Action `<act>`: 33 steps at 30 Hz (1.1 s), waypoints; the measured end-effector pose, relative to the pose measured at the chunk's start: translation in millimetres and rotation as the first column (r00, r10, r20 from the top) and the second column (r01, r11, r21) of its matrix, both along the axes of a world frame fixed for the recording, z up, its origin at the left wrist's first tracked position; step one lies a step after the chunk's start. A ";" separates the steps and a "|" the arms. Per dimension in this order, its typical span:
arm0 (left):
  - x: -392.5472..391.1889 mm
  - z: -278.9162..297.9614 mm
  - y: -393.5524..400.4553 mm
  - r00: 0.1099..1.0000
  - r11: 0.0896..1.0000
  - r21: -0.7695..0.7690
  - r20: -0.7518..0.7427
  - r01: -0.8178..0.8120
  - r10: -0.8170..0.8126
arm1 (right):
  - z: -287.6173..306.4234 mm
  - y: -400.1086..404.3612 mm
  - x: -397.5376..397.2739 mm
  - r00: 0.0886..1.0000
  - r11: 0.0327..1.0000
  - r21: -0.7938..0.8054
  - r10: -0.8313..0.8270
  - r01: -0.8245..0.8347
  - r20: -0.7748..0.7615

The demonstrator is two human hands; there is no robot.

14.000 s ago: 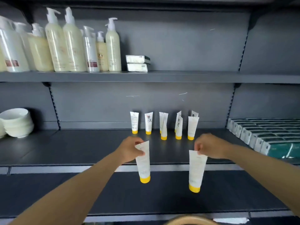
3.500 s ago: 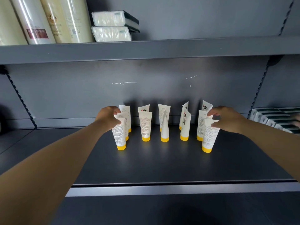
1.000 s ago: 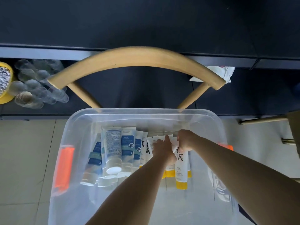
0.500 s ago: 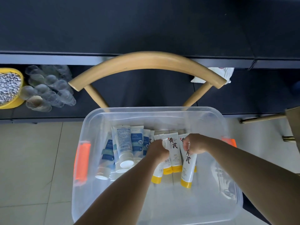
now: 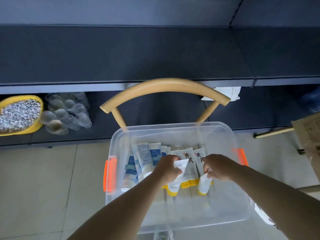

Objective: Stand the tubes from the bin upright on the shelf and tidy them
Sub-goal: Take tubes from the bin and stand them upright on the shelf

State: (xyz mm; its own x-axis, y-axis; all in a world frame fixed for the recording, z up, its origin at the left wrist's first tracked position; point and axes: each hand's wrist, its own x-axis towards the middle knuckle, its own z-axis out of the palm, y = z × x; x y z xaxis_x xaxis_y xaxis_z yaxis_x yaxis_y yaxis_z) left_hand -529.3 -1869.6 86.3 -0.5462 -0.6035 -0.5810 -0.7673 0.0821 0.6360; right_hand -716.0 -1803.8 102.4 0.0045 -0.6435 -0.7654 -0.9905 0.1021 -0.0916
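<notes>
Yellow-capped tube [image 5: 176, 177] in left hand [image 5: 167, 168], another tube [image 5: 204, 185] in right hand [image 5: 218, 168]

The left hand [image 5: 168, 168] covers the top of one yellow-capped tube [image 5: 174, 182], and the right hand [image 5: 219, 168] hides most of another [image 5: 204, 185]. Blue tubes [image 5: 144, 159] have print too small to read. Bin [image 5: 173, 134] front wall, both forearms & cardboard box [image 5: 310, 134] cut off at frame edges. Motion blur throughout.

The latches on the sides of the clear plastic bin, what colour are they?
Orange. Both latches on the clear plastic bin show plainly in the head view.
</notes>
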 end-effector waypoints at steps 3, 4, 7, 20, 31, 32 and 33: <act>18.1 38.2 -3.8 0.994 0.997 -0.020 -0.087 -0.069 0.067 | 33.1 6.0 5.0 1.000 0.992 -0.124 0.013 -0.014 -0.007; 25.7 53.4 -6.0 0.992 0.997 -0.040 -0.112 -0.068 0.063 | 47.8 7.8 6.6 1.000 0.987 -0.158 -0.009 0.007 -0.014; 49.7 109.6 -17.6 0.987 0.990 -0.141 -0.159 -0.025 0.002 | 94.5 10.5 8.5 0.990 0.962 -0.233 -0.143 0.143 0.015; 128.5 393.6 -122.9 0.973 0.807 -0.586 -0.138 0.071 -0.186 | 399.4 -73.1 49.2 0.980 0.770 -0.625 -0.196 0.130 -0.039; 88.4 525.4 -248.2 0.936 0.715 -0.670 -0.347 -0.199 -0.065 | 538.7 -208.0 46.3 0.978 0.440 -0.877 -0.160 0.193 0.135; 80.2 527.7 -259.9 0.935 0.713 -0.669 -0.351 -0.210 -0.054 | 541.1 -223.4 43.1 0.977 0.434 -0.878 -0.155 0.203 0.149; 71.5 529.0 -271.0 0.936 0.711 -0.670 -0.350 -0.215 -0.046 | 542.4 -238.2 40.3 0.976 0.438 -0.875 -0.149 0.207 0.157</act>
State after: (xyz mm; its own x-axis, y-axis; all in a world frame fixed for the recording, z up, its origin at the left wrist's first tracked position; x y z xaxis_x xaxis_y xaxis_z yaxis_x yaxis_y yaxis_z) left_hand -457.8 -2140.7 615.3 -0.5437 -0.8115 0.2144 -0.5577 0.5402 0.6302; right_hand -675.7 -2042.0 644.8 -0.1764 -0.9610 0.2131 -0.9517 0.1112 -0.2863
